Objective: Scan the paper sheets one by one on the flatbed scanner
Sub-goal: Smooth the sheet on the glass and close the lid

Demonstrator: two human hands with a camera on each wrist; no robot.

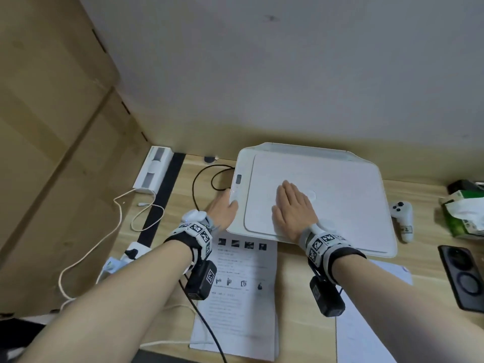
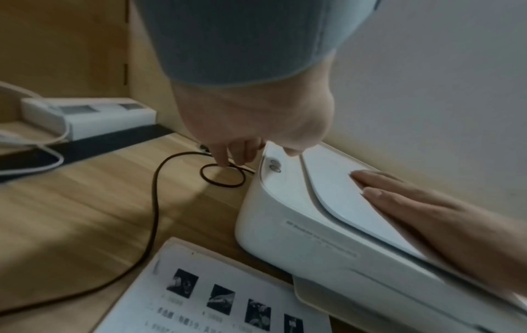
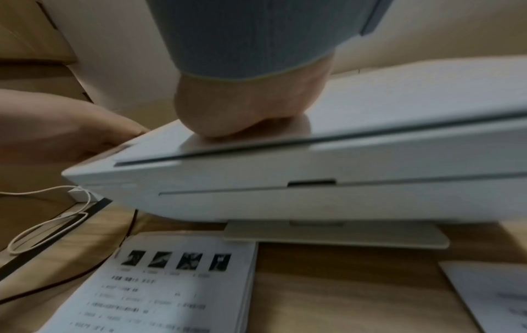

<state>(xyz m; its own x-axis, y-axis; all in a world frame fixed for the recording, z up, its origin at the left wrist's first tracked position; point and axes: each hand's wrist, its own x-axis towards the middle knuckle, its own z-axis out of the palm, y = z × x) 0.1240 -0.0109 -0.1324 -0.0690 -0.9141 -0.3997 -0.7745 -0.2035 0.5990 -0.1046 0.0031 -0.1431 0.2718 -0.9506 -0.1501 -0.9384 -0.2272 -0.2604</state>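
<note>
The white flatbed scanner (image 1: 345, 216) stands on the wooden desk with its lid down. My right hand (image 1: 293, 205) lies flat, palm down, on the left half of the lid (image 3: 399, 108). At the scanner's left edge is my left hand (image 1: 226, 206). Its thumb touches the button strip (image 2: 275, 166) and its fingers (image 2: 228, 155) hang beside the housing. A stack of printed sheets (image 1: 243, 297) with small photos on top lies in front of the scanner. One more sheet (image 1: 366, 326) lies under my right forearm.
A black cable (image 1: 201, 179) loops left of the scanner. A white cable (image 1: 117, 205) and a power strip (image 1: 154, 169) lie further left. A game controller (image 1: 402, 218), a green tissue pack (image 1: 463, 213) and a phone (image 1: 463, 276) are at the right. The wall is close behind.
</note>
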